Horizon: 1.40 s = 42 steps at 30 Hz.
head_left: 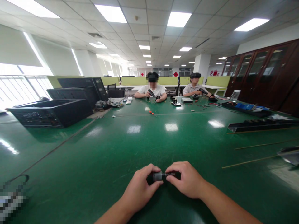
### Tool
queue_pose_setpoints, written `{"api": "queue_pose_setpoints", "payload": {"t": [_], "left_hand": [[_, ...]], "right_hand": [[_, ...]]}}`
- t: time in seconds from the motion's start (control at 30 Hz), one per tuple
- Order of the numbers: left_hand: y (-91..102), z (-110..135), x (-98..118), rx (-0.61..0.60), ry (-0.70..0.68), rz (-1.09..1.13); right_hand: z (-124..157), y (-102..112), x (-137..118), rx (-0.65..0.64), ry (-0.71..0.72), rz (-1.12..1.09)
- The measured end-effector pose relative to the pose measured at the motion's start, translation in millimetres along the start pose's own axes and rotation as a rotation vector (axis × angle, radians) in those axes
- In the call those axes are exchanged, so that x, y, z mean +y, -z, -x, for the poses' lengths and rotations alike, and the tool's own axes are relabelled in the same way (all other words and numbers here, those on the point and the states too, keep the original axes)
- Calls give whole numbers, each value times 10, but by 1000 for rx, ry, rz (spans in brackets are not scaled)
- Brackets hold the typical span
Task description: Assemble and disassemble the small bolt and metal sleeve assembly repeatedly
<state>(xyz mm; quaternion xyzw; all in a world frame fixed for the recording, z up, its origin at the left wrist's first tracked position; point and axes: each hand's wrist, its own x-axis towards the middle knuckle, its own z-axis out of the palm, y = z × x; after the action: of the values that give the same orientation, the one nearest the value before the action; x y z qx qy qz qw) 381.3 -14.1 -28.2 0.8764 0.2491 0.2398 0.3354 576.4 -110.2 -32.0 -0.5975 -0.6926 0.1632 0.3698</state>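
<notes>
Low in the head view, a small grey cylinder with a dark end (157,176), much like a little motor, is held level just above the green table. My left hand (141,185) is closed around it, thumb below and fingers above. A thin dark stepped shaft (164,174) points right from the cylinder, in line with it. The thumb and index finger of my right hand (188,180) pinch this shaft near its outer end. Whether shaft and cylinder are one piece I cannot tell.
A green tabletop (140,140) spreads ahead. Black computer cases (51,113) stand at left; a red screwdriver (152,113) lies farther off. Black channel-shaped parts (259,125) and thin rods (245,162) lie right. Across the table, two people (153,90) hold power drills (151,93).
</notes>
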Motion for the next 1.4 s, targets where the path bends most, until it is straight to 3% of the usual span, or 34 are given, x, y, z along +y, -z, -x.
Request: {"api": "queue_pose_setpoints", "payload": {"t": [1.4], "left_hand": [[-11,6,-46,-6,1,-1]], "right_hand": [[16,15,-15,-11,-3,20]]}}
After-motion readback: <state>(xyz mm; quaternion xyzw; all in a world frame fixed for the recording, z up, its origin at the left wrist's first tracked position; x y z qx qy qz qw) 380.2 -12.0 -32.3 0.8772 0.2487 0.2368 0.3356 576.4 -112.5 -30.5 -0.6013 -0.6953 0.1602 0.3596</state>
